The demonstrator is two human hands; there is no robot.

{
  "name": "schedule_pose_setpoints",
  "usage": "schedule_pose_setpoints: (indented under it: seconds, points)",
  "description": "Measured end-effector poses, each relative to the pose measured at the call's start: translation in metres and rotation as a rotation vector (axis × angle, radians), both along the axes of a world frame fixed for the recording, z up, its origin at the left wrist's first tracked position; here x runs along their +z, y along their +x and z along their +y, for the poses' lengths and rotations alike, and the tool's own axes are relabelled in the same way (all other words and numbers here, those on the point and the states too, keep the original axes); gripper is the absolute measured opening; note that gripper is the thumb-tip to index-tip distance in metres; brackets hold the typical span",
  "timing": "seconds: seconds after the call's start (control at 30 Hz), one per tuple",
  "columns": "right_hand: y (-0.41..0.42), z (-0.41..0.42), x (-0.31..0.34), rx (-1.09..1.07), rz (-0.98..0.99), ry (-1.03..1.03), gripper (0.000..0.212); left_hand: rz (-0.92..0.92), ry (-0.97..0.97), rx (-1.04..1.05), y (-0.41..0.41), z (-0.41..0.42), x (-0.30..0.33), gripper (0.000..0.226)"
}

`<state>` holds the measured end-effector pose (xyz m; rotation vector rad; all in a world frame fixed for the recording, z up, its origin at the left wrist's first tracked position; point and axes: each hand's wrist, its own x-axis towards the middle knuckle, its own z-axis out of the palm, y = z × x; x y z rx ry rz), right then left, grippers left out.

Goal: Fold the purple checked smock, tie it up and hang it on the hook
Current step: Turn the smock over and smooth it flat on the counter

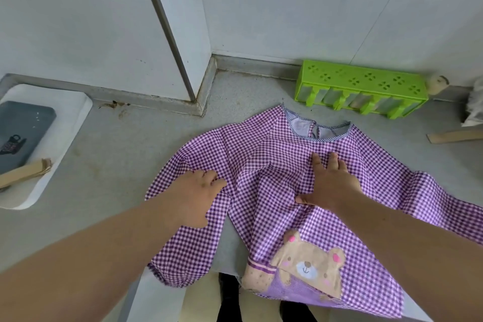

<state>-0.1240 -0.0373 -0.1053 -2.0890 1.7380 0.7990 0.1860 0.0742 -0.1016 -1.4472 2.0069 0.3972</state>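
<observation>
Purple checked cloth covers the near part of the grey tabletop (125, 165): the smock (274, 165) lies face up and spread out, collar toward the wall, bear patch (311, 266) hanging over the near edge. I judge it is laid flat like this so that I can smooth it before the first fold; nothing is folded or tied yet, and I see no hook from here.

My left hand (193, 198) lies on the sleeve (183, 251) on that side, fingers curled into the cloth where it bunches near the armpit; whether it truly pinches the fabric I cannot tell. My right hand (329, 183) is spread, fingers straight, palm pressing the chest flat to keep the smock from sliding. A green rack (360, 81) stands by the wall beyond the collar.
</observation>
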Motion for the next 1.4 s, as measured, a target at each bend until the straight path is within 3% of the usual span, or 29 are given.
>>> schedule_pose_setpoints:
  seconds: [0.1,0.2,0.3,0.47,0.57,0.67,0.77,0.87,0.97,1.0,1.1,1.17,1.23,1.3,1.4]
  points:
    - [0.013,0.018,0.000,0.044,-0.066,-0.066,0.117,0.017,-0.071,-0.051,0.000,0.012,-0.003,0.063]
    - [0.021,0.032,-0.007,0.031,-0.125,0.033,0.098,0.195,-0.193,-0.120,-0.004,0.021,-0.001,0.038]
    - [0.021,0.028,-0.013,0.035,-0.096,0.076,0.115,0.178,-0.095,-0.139,-0.013,0.022,0.005,0.050]
    - [0.016,0.012,-0.011,0.047,-0.058,0.095,0.137,-0.146,0.199,-0.039,-0.008,0.019,0.004,0.025]
    - [0.013,0.007,-0.011,0.060,-0.053,0.080,0.141,-0.293,0.173,0.042,0.006,0.021,0.005,0.029]
    - [0.012,0.005,-0.014,0.085,-0.048,0.069,0.142,-0.325,0.074,0.270,0.026,0.025,0.009,0.036]
    - [0.011,0.003,-0.016,0.097,-0.041,0.074,0.144,-0.141,0.018,0.611,0.041,0.027,0.005,0.039]
    - [0.010,0.001,-0.018,0.101,-0.032,0.079,0.144,0.222,-0.093,0.930,0.043,0.020,0.006,0.025]
    - [0.011,0.001,-0.018,0.107,-0.028,0.080,0.143,0.316,-0.140,1.111,0.053,0.023,0.002,0.016]
    - [0.011,0.001,-0.018,0.108,-0.028,0.080,0.143,0.293,-0.123,1.130,0.054,0.027,-0.002,0.020]
    - [0.012,0.000,-0.019,0.107,-0.024,0.080,0.144,0.238,-0.078,1.234,0.045,0.041,-0.009,0.079]
    - [0.012,0.000,-0.018,0.107,-0.019,0.081,0.144,0.234,-0.018,1.301,0.034,0.045,-0.018,0.097]
    - [0.013,-0.001,-0.018,0.106,-0.020,0.086,0.144,0.197,0.026,1.189,0.029,0.050,-0.027,0.081]
    - [0.014,-0.001,-0.018,0.101,-0.017,0.091,0.145,0.216,0.041,1.047,0.028,0.051,-0.026,0.045]
    - [0.015,-0.001,-0.017,0.092,-0.012,0.092,0.145,0.280,0.052,1.068,0.040,0.040,-0.016,0.033]
